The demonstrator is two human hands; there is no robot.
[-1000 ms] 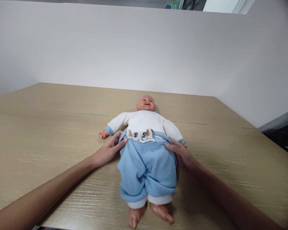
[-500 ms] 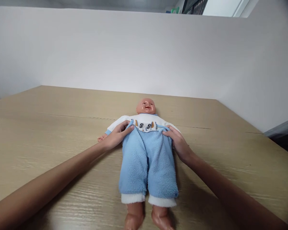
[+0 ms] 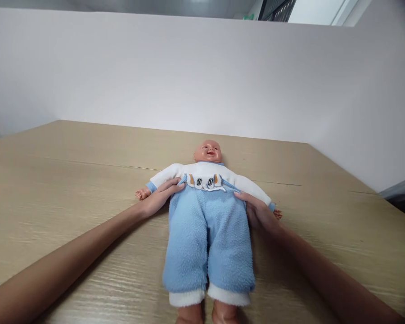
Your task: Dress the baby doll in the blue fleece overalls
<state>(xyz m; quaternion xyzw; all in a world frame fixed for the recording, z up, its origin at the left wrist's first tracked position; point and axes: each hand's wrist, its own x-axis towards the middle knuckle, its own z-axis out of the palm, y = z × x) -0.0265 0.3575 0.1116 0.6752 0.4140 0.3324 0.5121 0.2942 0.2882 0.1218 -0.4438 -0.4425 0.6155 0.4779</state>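
Note:
A baby doll [image 3: 207,151] lies on its back on a light wooden table [image 3: 70,180], head away from me. It wears a white top [image 3: 205,173] and fluffy light blue overalls [image 3: 207,238] with white cuffs and an elephant patch on the bib. My left hand [image 3: 158,198] grips the overalls' upper left edge beside the doll's arm. On the other side my right hand [image 3: 256,211] holds the overalls' upper right edge, fingers curled on the fabric. The doll's feet are cut off at the bottom edge.
A white partition wall [image 3: 202,72] stands behind the table. The table's right edge [image 3: 374,189] runs diagonally, with a dark area beyond it.
The bunched overalls have been pulled up the doll's body and now lie straight over its legs. Both hands moved up with the waist, then settled slightly lower at the doll's sides.

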